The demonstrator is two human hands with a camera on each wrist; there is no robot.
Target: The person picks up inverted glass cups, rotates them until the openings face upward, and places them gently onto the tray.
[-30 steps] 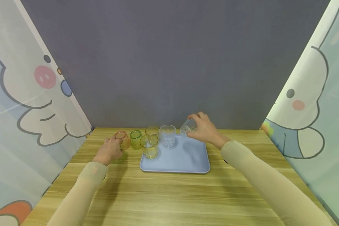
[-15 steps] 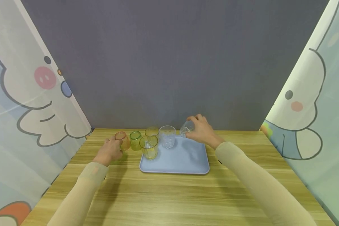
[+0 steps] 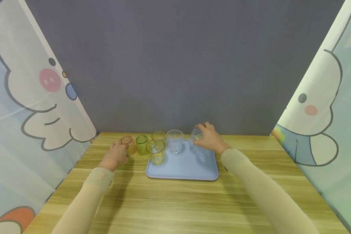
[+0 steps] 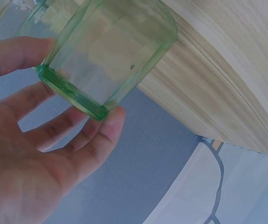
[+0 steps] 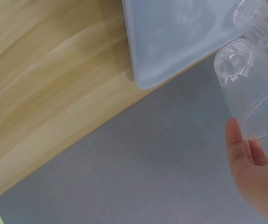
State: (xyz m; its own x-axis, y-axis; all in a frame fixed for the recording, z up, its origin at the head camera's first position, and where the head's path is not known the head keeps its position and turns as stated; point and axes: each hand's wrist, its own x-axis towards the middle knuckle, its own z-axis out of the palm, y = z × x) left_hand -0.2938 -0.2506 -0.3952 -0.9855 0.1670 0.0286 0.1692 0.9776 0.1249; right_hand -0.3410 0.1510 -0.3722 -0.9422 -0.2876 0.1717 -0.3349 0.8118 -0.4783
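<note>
My left hand [image 3: 116, 156] is at the left end of the row of glasses, gripping a green glass [image 4: 110, 51] by its darker edge, thumb on one side and fingers on the other. In the head view that glass is mostly hidden under the hand. Just beyond it stands a pinkish-orange glass [image 3: 130, 146]. My right hand [image 3: 209, 139] holds a tilted clear glass [image 5: 253, 86] by its rim, over the back right of the pale blue tray [image 3: 190, 165]. Another clear glass [image 3: 175, 142] stands upright on the tray, to its left.
A second green glass [image 3: 141, 146] stands between the pinkish-orange one and the tray. One yellow glass [image 3: 156, 156] is on the tray's left side, with another yellow glass [image 3: 158, 135] behind it. A grey panel [image 3: 175, 71] rises along the back of the wooden table [image 3: 175, 204].
My right hand has come down slightly with the clear glass, closer to the tray. The left hand stays in place on the green glass.
</note>
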